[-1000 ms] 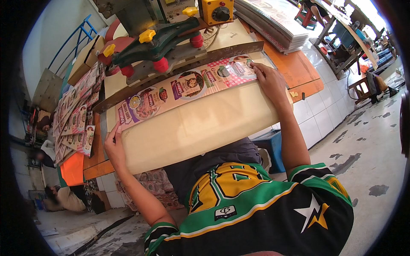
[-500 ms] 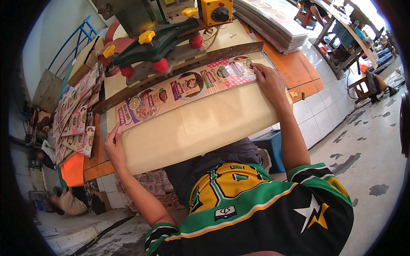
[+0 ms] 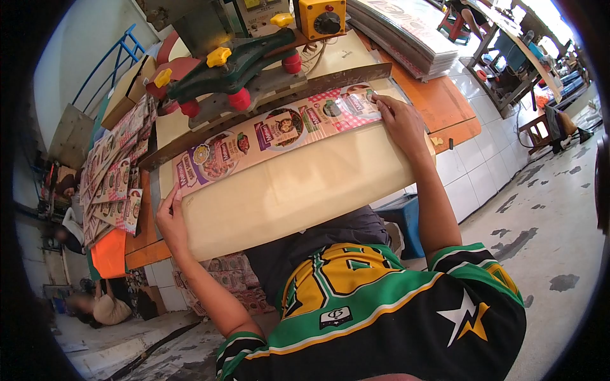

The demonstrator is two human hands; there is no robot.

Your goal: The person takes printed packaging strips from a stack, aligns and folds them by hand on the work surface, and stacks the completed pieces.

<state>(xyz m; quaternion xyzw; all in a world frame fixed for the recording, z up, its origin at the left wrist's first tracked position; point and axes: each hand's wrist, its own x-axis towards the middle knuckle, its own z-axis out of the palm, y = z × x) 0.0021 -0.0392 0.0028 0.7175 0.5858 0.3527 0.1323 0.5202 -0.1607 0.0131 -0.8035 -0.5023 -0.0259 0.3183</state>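
A long printed strip (image 3: pixel 286 130) with food pictures and pink checks lies along the cream-covered bed (image 3: pixel 298 184) of a machine, its far edge against a metal bar (image 3: pixel 210 133). At the strip's left end, my left hand (image 3: pixel 173 219) pinches the near corner between thumb and fingers. My right hand (image 3: pixel 400 124) has its thumb and fingers closed at the right end of the strip. The cream sheet hangs down over the front toward my lap. Above the bar stands a dark green frame (image 3: pixel 238 70) with yellow knobs and red feet.
Finished-looking printed strips (image 3: pixel 111 171) lie heaped at the left, beside an orange sheet (image 3: pixel 108 254). A tall stack of printed sheets (image 3: pixel 406 38) stands at the back right. A yellow control box (image 3: pixel 322 19) sits behind the frame. Another person (image 3: pixel 108 308) is at lower left.
Both my hands and the printed strip stay in the same place. In the background at lower left, the other person's arms have shifted.
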